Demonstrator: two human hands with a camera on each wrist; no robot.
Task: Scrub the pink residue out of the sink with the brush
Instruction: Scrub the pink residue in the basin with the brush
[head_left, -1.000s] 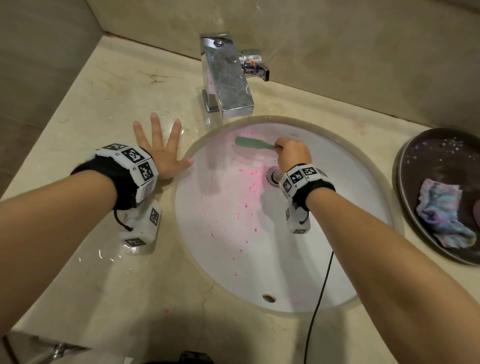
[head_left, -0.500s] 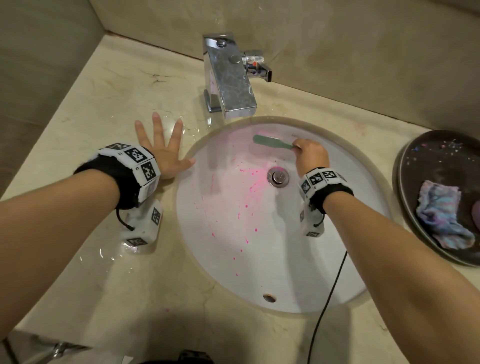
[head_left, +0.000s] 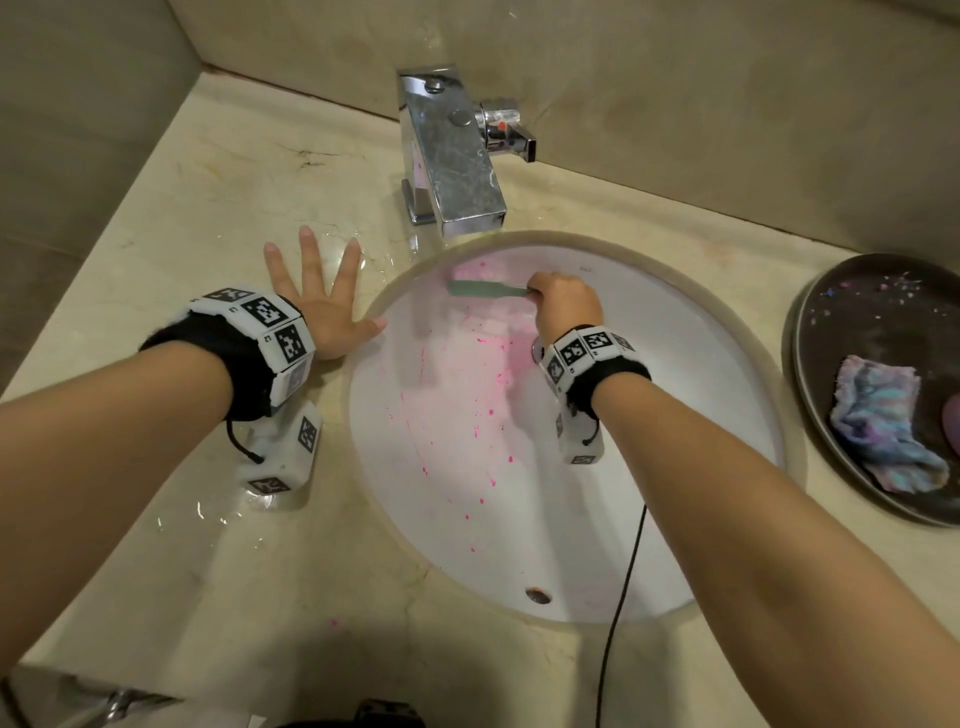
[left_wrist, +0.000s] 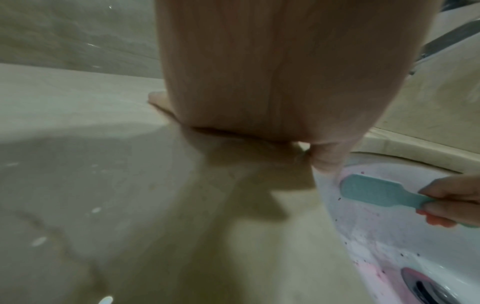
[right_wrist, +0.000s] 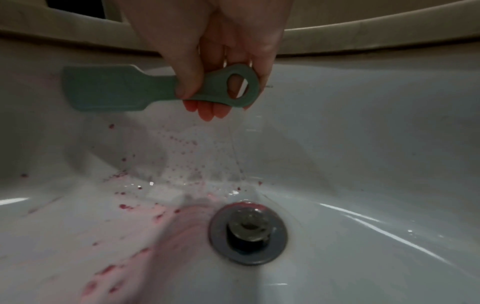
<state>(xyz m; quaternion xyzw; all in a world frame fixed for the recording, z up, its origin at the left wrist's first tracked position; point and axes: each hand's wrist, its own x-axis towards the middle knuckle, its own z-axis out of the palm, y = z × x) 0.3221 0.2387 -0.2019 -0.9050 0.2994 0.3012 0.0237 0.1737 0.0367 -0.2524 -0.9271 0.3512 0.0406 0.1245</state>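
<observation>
the brush (head_left: 485, 289) has swept back leftward toward 12 o'clock in the sink (head_left: 727, 364); right hand (head_left: 566, 306) grips it, left hand (head_left: 324, 306) lies spread flat.

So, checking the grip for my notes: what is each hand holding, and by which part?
The right hand grips the green brush by its handle, just ahead of the hanging loop. The left hand holds nothing; it rests flat on the countertop.

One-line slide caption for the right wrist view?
Right hand grips a green brush against the sink wall above pink residue and drain.
</observation>
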